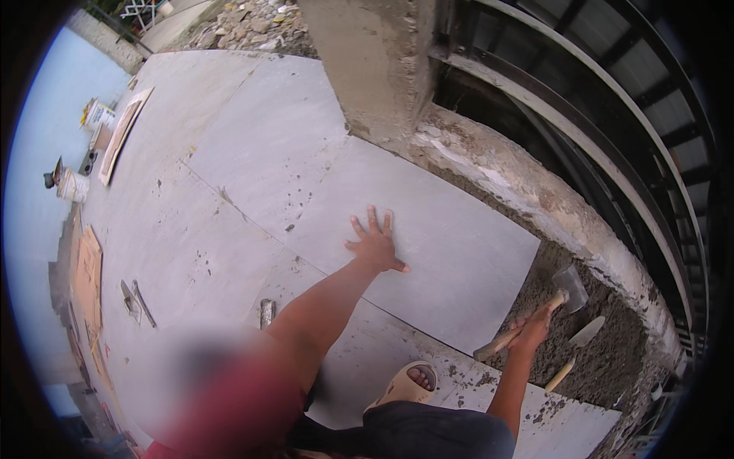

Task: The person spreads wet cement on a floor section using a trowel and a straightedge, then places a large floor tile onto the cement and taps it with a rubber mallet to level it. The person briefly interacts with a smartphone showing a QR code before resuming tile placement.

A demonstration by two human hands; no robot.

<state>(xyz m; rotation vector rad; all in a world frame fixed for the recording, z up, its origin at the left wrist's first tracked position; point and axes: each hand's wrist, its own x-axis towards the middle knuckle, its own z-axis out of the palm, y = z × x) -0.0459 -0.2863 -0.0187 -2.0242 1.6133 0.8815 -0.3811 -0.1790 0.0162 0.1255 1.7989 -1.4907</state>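
My left hand (373,249) lies flat with fingers spread on a large light grey floor tile (443,237). My right hand (531,329) is wrapped round the wooden handle of a mallet (569,289). The mallet's pale grey head is slightly blurred and hangs over dark wet mortar (612,359), beside the tile's right edge. A trowel (587,331) with a wooden handle rests on that mortar, just right of my right hand. Crumbs of mortar dot the tiles around my sandalled foot (417,382).
A rough concrete ledge (527,183) and a dark metal gate (634,138) border the right side. At the far middle stands a concrete pillar (375,69). Hand tools (136,303) lie at left, with buckets (74,185) and cardboard (88,283) beyond. Rubble (248,27) is heaped at the back.
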